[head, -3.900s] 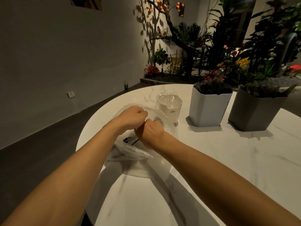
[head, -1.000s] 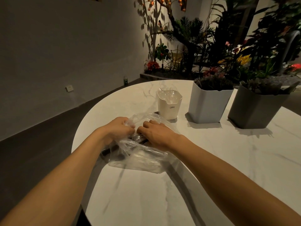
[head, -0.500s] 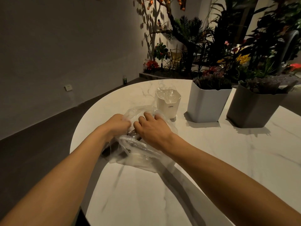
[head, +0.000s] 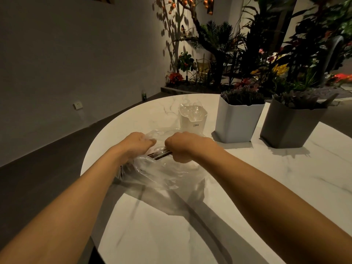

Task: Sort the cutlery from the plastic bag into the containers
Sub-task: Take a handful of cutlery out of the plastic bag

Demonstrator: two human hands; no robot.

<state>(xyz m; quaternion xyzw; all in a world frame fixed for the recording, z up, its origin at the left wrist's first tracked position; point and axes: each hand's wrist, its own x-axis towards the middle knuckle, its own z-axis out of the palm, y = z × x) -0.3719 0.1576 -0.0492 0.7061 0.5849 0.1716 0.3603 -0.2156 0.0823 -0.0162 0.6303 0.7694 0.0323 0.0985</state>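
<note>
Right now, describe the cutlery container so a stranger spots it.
On the round marble table, two planters stand side by side. Left of the white planter is the container. It alone is small, holds clear plastic cutlery and bears lettering.

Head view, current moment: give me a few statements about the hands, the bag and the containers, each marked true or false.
1. The left hand and right hand are both at the plastic bag. True.
2. The white container is empty. False: it holds clear spoons.
3. The white container, light grey container and dark grey container stand on the table beyond the bag. True.
4. The right hand lies flat and open on the table. False: its fingers curl round dark cutlery at the bag.
</note>
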